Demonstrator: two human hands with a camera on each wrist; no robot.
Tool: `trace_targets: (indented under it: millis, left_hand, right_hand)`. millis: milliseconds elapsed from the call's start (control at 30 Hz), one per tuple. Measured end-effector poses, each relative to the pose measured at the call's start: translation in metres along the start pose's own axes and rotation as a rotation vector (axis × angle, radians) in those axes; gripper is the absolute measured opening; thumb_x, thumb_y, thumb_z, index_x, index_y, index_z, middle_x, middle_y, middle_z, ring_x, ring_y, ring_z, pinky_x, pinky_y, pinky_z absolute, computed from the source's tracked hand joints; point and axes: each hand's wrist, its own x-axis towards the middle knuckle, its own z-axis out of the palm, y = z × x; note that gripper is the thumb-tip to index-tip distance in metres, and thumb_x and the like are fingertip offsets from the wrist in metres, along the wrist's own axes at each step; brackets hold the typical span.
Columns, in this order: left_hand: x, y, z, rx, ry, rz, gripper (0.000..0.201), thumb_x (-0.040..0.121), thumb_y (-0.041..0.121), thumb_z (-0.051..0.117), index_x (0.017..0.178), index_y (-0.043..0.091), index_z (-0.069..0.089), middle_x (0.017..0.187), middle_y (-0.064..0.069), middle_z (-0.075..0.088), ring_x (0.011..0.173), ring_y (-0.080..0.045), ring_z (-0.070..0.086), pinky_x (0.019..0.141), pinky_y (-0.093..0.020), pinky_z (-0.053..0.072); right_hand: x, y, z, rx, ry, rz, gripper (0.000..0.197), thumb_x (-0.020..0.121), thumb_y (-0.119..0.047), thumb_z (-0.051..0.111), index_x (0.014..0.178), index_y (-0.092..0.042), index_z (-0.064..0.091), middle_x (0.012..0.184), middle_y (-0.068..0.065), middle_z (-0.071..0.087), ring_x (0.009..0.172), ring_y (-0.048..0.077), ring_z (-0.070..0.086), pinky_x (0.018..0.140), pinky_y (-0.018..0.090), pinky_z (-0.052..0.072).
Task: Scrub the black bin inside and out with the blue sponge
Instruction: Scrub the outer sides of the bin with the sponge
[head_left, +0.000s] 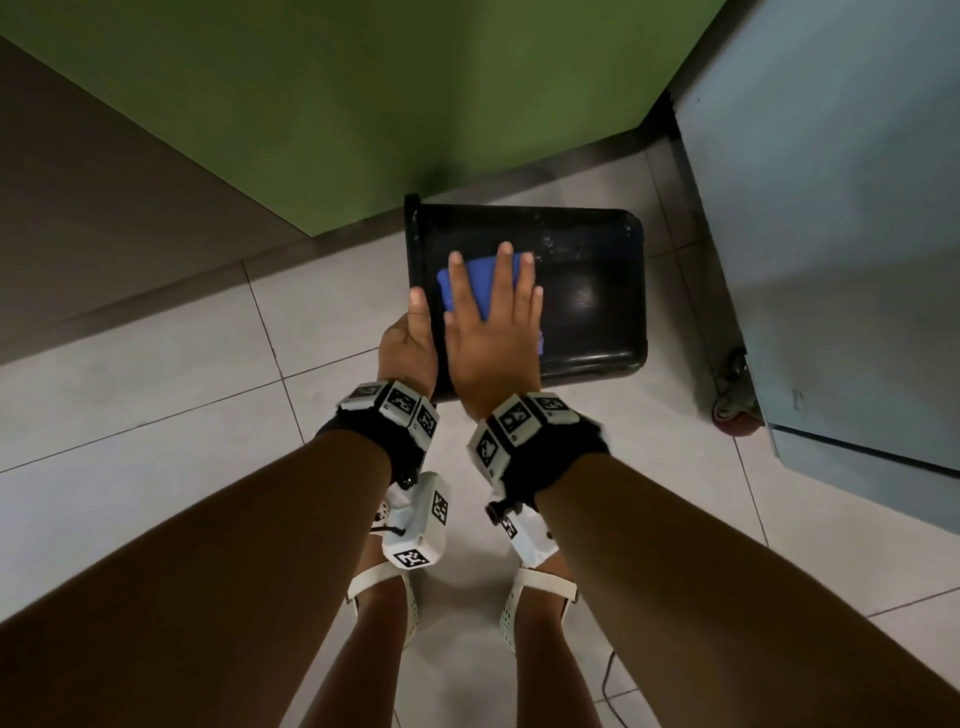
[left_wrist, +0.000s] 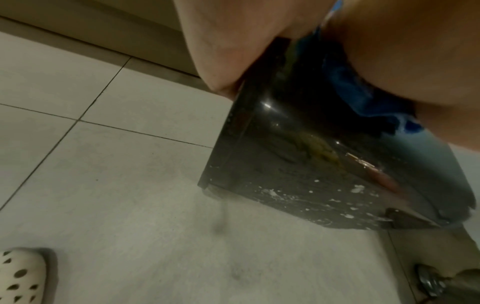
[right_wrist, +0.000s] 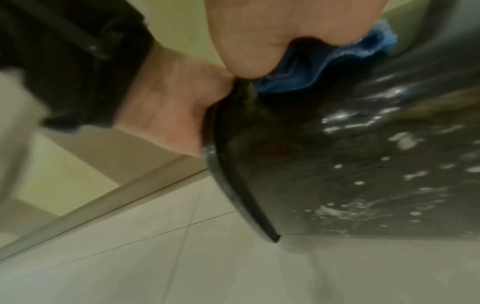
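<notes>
Your right hand (head_left: 491, 332), fingers straight, presses the sponge (head_left: 478, 283) flat on the side of the bin (head_left: 587, 291), lying on the floor (head_left: 156, 415); your left hand (head_left: 410, 343) grips its rim.

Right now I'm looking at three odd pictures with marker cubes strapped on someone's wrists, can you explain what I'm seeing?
No machine here: a person wears a camera on the head and one on each wrist. The head view looks down at both arms. The black bin lies on its side on the tiled floor. The left hand grips the bin's rim to steady it. The right hand lies flat, fingers straight, pressing the blue sponge on the bin's outer wall. The wrist views are blurry close-ups of that wet wall and the sponge.
</notes>
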Motion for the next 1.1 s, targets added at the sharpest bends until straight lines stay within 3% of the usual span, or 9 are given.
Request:
trace_targets:
  millis: [133, 300, 500, 567, 700, 800, 900, 967, 1100]
  left_hand:
    - [0.002, 0.001, -0.001, 0.008, 0.001, 0.021, 0.056, 0.098, 0.045, 0.025, 0.099, 0.004, 0.062, 0.092, -0.008, 0.059, 0.086, -0.019, 0.052, 0.079, -0.022, 0.038]
    - [0.001, 0.000, 0.001, -0.018, 0.007, -0.017, 0.052, 0.097, 0.048, 0.023, 0.069, 0.013, 0.050, 0.069, 0.002, 0.052, 0.081, -0.021, 0.051, 0.078, -0.026, 0.040]
    - [0.002, -0.003, 0.002, -0.075, 0.013, -0.031, 0.052, 0.096, 0.050, 0.023, 0.061, 0.020, 0.048, 0.067, 0.004, 0.053, 0.080, -0.023, 0.054, 0.078, -0.029, 0.045]
    - [0.003, -0.003, 0.002, -0.082, 0.019, -0.030, 0.052, 0.097, 0.049, 0.023, 0.062, 0.020, 0.048, 0.067, 0.004, 0.053, 0.076, -0.021, 0.055, 0.077, -0.029, 0.046]
    - [0.005, -0.003, 0.001, -0.081, -0.005, -0.030, 0.053, 0.097, 0.049, 0.022, 0.069, 0.016, 0.053, 0.072, -0.001, 0.057, 0.078, -0.022, 0.059, 0.079, -0.032, 0.051]
    - [0.007, -0.003, 0.000, -0.087, -0.026, -0.054, 0.055, 0.096, 0.051, 0.022, 0.063, 0.019, 0.053, 0.066, 0.002, 0.057, 0.074, -0.021, 0.058, 0.077, -0.030, 0.047]
    - [0.008, -0.003, -0.002, -0.128, -0.078, -0.116, 0.057, 0.095, 0.055, 0.021, 0.067, 0.019, 0.056, 0.069, 0.000, 0.060, 0.070, -0.017, 0.058, 0.073, -0.028, 0.049]
    - [0.007, -0.002, -0.003, -0.150, -0.105, -0.130, 0.057, 0.095, 0.055, 0.020, 0.070, 0.019, 0.056, 0.071, -0.001, 0.061, 0.070, -0.016, 0.059, 0.067, -0.025, 0.048]
    - [0.004, -0.003, -0.006, -0.114, -0.108, -0.084, 0.054, 0.097, 0.049, 0.020, 0.070, 0.019, 0.056, 0.067, 0.004, 0.057, 0.064, -0.009, 0.054, 0.053, -0.015, 0.045]
  right_hand:
    - [0.016, 0.027, -0.012, -0.066, -0.090, -0.062, 0.052, 0.097, -0.040, 0.026, 0.147, -0.030, 0.016, 0.155, 0.018, 0.009, 0.143, 0.038, 0.005, 0.113, 0.052, 0.010]
    - [0.029, 0.067, -0.031, -0.035, -0.004, 0.296, 0.054, 0.099, -0.039, 0.027, 0.147, -0.034, 0.004, 0.156, 0.017, -0.002, 0.143, 0.037, -0.004, 0.115, 0.053, 0.008]
    - [0.036, 0.060, -0.029, 0.048, 0.107, 0.595, 0.055, 0.099, -0.037, 0.030, 0.148, -0.031, 0.004, 0.156, 0.017, -0.003, 0.143, 0.038, -0.005, 0.114, 0.051, 0.008]
    - [0.032, 0.044, -0.024, 0.051, 0.113, 0.548, 0.056, 0.099, -0.035, 0.032, 0.148, -0.029, 0.005, 0.155, 0.019, -0.003, 0.142, 0.039, -0.005, 0.114, 0.053, 0.007]
    - [0.003, 0.011, -0.004, 0.004, 0.025, 0.219, 0.054, 0.098, -0.034, 0.032, 0.148, -0.024, 0.013, 0.154, 0.023, 0.007, 0.141, 0.042, 0.005, 0.112, 0.055, 0.013]
    - [-0.021, -0.001, 0.011, 0.000, 0.025, 0.147, 0.052, 0.096, -0.036, 0.025, 0.145, -0.021, 0.016, 0.152, 0.023, 0.015, 0.139, 0.042, 0.014, 0.110, 0.055, 0.020]
    - [-0.044, -0.004, 0.022, 0.012, -0.004, 0.011, 0.060, 0.089, -0.037, 0.038, 0.143, -0.021, 0.015, 0.149, 0.019, 0.007, 0.139, 0.041, 0.005, 0.109, 0.053, 0.006]
    - [-0.050, -0.004, 0.023, 0.011, -0.036, -0.032, 0.066, 0.083, -0.036, 0.044, 0.142, -0.020, 0.017, 0.149, 0.017, 0.006, 0.138, 0.040, 0.003, 0.108, 0.053, 0.002]
    - [-0.015, -0.012, 0.004, -0.014, -0.122, 0.004, 0.066, 0.086, -0.040, 0.033, 0.147, -0.021, 0.018, 0.154, 0.022, 0.007, 0.141, 0.043, 0.003, 0.112, 0.054, 0.006]
